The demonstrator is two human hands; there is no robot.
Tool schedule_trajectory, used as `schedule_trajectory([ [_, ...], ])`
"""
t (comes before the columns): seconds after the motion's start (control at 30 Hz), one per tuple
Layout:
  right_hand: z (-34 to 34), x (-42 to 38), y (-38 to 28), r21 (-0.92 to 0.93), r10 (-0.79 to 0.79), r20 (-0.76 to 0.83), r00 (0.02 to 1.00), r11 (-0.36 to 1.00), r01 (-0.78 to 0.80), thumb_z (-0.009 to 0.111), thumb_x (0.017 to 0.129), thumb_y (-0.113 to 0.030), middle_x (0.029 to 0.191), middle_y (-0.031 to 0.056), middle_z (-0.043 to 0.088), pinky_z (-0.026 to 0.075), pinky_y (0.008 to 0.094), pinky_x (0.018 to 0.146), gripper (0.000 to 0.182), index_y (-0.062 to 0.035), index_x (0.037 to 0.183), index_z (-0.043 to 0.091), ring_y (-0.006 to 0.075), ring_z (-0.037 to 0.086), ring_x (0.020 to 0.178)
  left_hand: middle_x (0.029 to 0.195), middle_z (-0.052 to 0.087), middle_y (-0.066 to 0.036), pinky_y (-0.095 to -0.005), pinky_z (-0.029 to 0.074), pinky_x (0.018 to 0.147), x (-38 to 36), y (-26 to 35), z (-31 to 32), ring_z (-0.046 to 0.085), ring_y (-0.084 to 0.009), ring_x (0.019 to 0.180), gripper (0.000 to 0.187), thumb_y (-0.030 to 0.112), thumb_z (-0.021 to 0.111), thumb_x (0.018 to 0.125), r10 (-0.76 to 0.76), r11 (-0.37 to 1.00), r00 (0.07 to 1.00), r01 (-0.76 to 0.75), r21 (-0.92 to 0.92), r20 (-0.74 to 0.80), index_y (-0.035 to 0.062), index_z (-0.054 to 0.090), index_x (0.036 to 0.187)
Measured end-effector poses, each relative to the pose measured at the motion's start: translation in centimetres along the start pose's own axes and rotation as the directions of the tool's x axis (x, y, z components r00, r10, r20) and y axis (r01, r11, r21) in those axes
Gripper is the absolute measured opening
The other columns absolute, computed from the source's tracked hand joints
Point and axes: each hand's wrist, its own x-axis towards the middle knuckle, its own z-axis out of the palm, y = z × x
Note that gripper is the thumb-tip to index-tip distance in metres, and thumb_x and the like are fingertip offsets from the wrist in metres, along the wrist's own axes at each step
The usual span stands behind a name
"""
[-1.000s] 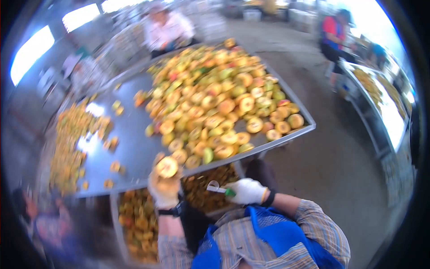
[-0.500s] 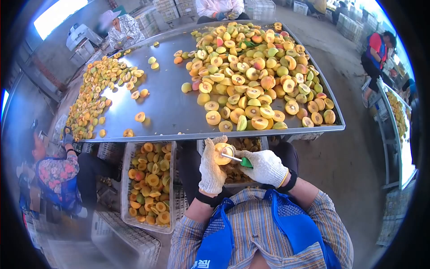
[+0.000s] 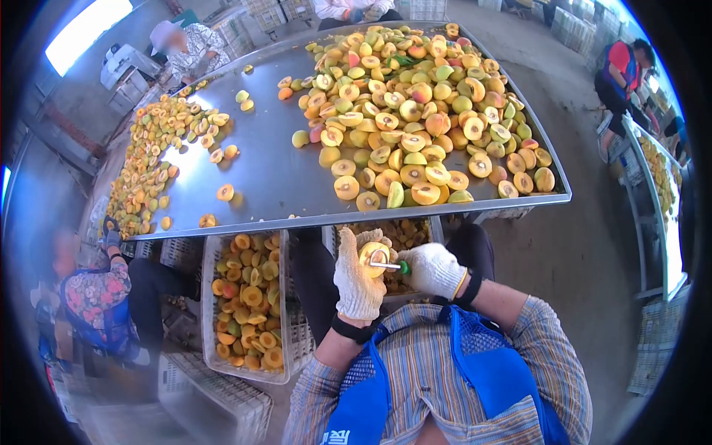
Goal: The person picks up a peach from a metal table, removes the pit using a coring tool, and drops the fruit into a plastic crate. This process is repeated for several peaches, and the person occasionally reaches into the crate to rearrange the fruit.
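My left hand [image 3: 357, 280], in a white knit glove, holds a yellow peach half [image 3: 371, 256] with its cut face turned towards my right hand. My gloved right hand [image 3: 439, 270] is closed round the green handle of a pitting tool [image 3: 404, 268]. Its thin metal shaft reaches across to the peach half, with the tip at the middle of the cut face. Both hands are just in front of the metal table [image 3: 271, 174], over a crate [image 3: 436, 231] of peach pieces. A heap of halved peaches [image 3: 415, 133] lies on the table's right part.
A white crate [image 3: 209, 297] of peach halves stands to my left. More peach halves [image 3: 141, 170] lie along the table's left side. A person in a flowered top [image 3: 96, 300] sits at left; others are across the table and at right. An upturned-looking crate [image 3: 222, 397] is at lower left.
The peach half and tool have turned slightly in my hands, and the shaft lies more level. My view has shifted a little, so the table sits slightly higher and further left.
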Motion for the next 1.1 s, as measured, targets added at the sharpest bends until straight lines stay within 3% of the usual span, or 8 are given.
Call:
schedule_trajectory([
  [0.2,-0.3,-1.2,-0.9,0.256,0.000,0.108,0.994,0.966,-0.028,0.071,0.081,-0.024,0.071,0.0162,0.069,0.057,0.0403,0.062,0.018,-0.0074,0.087,0.074,0.0335,0.068,0.064,0.085,0.068,-0.013,-0.0336,0.056,0.058,-0.8,1.4,1.4,0.067,-0.0245,0.069,0.049,0.045,0.054,0.101,-0.050,0.990,0.999,0.048,0.131,0.010,-0.0015,0.066,0.099],
  [0.37,-1.6,-0.9,-2.1,0.129,0.099,0.181,0.978,0.984,-0.123,0.069,0.084,-0.032,0.073,0.0170,0.068,0.056,0.0420,0.068,0.025,-0.0068,0.084,0.071,0.0354,0.068,0.069,0.084,0.069,-0.014,-0.0378,0.058,0.066,-0.2,1.4,1.8,0.069,-0.0273,0.073,0.043,0.040,0.059,0.099,0.030,0.995,1.000,-0.030,0.097,0.003,-0.0019,0.068,0.093],
  [0.47,-0.7,-0.9,-3.1,0.582,-0.065,0.321,0.945,0.800,-0.143,0.071,0.083,-0.040,0.071,0.0171,0.067,0.056,0.0401,0.068,0.037,-0.0038,0.081,0.070,0.0339,0.068,0.068,0.083,0.069,-0.014,-0.0371,0.058,0.067,-0.2,2.0,1.8,0.069,-0.0266,0.074,0.041,0.038,0.061,0.099,-0.008,1.000,0.992,0.007,0.011,0.125,-0.0019,0.069,0.091],
  [0.6,-2.0,0.3,-2.1,0.119,0.106,0.223,0.969,0.984,-0.135,0.067,0.088,-0.035,0.071,0.0157,0.069,0.056,0.0396,0.065,0.030,-0.0067,0.081,0.071,0.0264,0.070,0.066,0.076,0.068,-0.015,-0.0362,0.057,0.065,0.3,2.4,1.1,0.068,-0.0263,0.068,0.055,0.046,0.052,0.102,0.081,0.876,0.995,-0.100,0.472,0.060,-0.0022,0.068,0.082],
  [0.8,-0.7,-0.5,-2.5,0.414,0.002,0.490,0.872,0.880,-0.234,0.066,0.085,-0.024,0.073,0.0150,0.069,0.056,0.0407,0.064,0.020,-0.0059,0.089,0.072,0.0270,0.070,0.066,0.075,0.069,-0.016,-0.0310,0.054,0.064,0.4,1.7,0.4,0.067,-0.0220,0.064,0.050,0.038,0.057,0.101,0.022,0.991,0.980,-0.047,0.124,0.197,-0.0049,0.070,0.080],
  [0.93,0.2,0.5,-1.4,0.095,0.027,0.192,0.981,0.994,-0.046,0.064,0.086,-0.024,0.074,0.0159,0.068,0.056,0.0415,0.065,0.018,-0.0090,0.090,0.072,0.0323,0.069,0.068,0.073,0.069,-0.013,-0.0306,0.053,0.063,0.6,1.4,-0.2,0.066,-0.0199,0.064,0.048,0.038,0.059,0.100,0.089,0.938,0.992,-0.115,0.327,0.091,-0.0034,0.071,0.079],
  [1.03,2.0,-0.2,-0.5,0.261,-0.246,0.285,0.926,0.950,0.172,0.067,0.086,-0.026,0.077,0.0144,0.070,0.056,0.0381,0.067,0.020,-0.0080,0.093,0.073,0.0295,0.069,0.073,0.073,0.070,-0.012,-0.0291,0.053,0.063,0.6,1.6,-0.4,0.066,-0.0179,0.063,0.045,0.036,0.061,0.099,0.043,0.908,0.989,-0.097,0.408,0.138,-0.0034,0.072,0.080],
  [1.1,3.1,-0.3,-1.1,0.695,-0.264,0.374,0.889,0.715,-0.080,0.071,0.084,-0.022,0.080,0.0089,0.073,0.054,0.0323,0.066,0.023,-0.0060,0.100,0.075,0.0209,0.067,0.072,0.075,0.067,-0.014,-0.0375,0.054,0.064,0.6,0.8,-0.9,0.065,-0.0253,0.065,0.052,0.043,0.054,0.101,-0.016,0.999,0.943,0.006,0.032,0.333,0.0016,0.065,0.072],
])
